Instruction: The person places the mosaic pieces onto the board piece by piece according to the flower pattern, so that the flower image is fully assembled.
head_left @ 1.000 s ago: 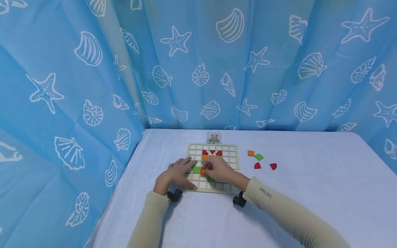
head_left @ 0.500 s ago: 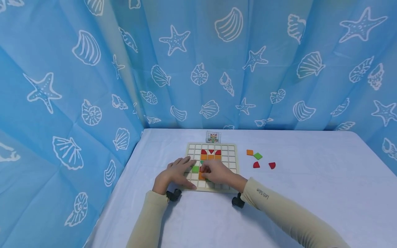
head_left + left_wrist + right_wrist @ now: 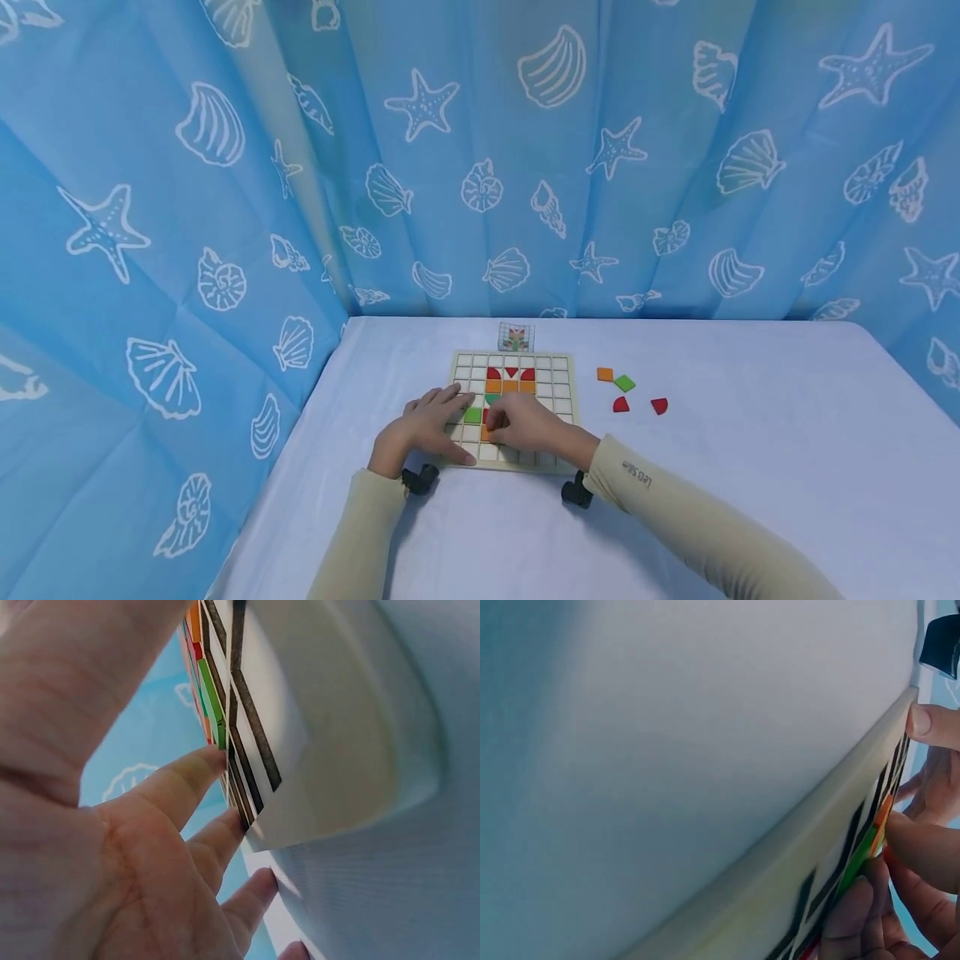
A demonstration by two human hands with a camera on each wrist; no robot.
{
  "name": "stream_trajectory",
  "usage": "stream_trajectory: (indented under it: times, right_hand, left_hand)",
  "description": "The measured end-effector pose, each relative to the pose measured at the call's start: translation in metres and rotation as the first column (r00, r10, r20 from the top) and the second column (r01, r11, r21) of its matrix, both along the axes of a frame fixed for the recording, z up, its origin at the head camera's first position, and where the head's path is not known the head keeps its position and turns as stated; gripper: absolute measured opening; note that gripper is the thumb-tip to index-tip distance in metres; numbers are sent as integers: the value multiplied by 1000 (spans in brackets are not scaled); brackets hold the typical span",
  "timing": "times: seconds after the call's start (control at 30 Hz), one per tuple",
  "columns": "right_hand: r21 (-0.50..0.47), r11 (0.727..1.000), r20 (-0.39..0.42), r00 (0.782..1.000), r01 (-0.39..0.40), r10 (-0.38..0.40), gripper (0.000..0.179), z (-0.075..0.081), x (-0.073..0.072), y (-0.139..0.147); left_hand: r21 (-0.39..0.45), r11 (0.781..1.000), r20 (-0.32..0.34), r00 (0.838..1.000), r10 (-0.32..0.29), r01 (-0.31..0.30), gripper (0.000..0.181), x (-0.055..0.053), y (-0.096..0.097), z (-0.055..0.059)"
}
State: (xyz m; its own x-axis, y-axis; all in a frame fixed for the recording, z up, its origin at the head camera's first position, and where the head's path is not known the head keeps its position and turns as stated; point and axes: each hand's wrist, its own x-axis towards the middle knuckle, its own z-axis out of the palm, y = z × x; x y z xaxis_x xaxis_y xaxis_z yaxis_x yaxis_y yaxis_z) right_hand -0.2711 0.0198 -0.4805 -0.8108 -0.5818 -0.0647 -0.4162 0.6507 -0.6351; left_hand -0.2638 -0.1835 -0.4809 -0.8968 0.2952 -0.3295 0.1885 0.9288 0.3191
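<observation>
My right hand is over the lower middle of a square gridded board, fingers bent. Thumb and fingers pinch an orange square tile that sits at a grid cell; in the right wrist view the thumb meets the orange tile beside a green one. My left hand rests spread on the board's left side, thumb at the near edge. Its fingertips are by a light green square tile. Red, orange and green pieces form a pattern on the board, partly hidden by my right hand.
Right of the board lie a loose orange square, a green square and two red quarter-round pieces. A small pattern card lies behind the board. A blue shell-print curtain hangs behind the white-covered table.
My right hand has moved slightly nearer with the orange tile, which now lies down at the cell below a red piece. My left hand stays on the board.
</observation>
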Motion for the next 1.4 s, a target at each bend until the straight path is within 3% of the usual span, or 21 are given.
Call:
stream_trajectory:
  times: [0.23,0.67,0.87,1.13,1.4]
  right_hand:
    - [-19,999,-34,999,28,-28,7,8,-5,14]
    - [-36,980,-11,981,196,-196,13,12,-15,71]
    - [-14,970,-28,969,244,-244,16,9,-17,111]
    - [41,929,-86,928,367,-363,23,13,-21,174]
    - [115,905,-46,912,410,-407,33,3,-23,225]
  left_hand:
    - [4,1000,-8,1000,-1,1,105,-1,0,7]
    - [18,999,12,999,42,-42,106,2,0,7]
    - [22,1000,16,1000,22,-22,104,2,2,1]
    - [38,999,6,1000,11,-12,104,3,2,6]
    - [46,999,22,1000,13,-14,105,3,1,6]
